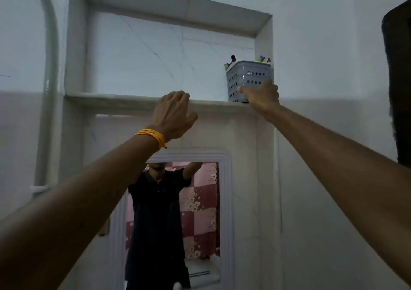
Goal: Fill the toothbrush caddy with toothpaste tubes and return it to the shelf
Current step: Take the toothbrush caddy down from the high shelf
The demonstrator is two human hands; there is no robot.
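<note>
While the right hand (261, 94) grips the grey caddy (249, 78) on the marble shelf (111, 97) at upper right, the left hand (172, 114) rests open on the ledge.

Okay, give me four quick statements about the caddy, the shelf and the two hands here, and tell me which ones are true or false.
1. The grey caddy stands at the right end of the shelf. True.
2. The left hand grips the caddy. False: it rests on the shelf edge, apart from the caddy.
3. The right hand touches the caddy's lower front. True.
4. The caddy is empty. False: coloured items poke above its rim.
</note>
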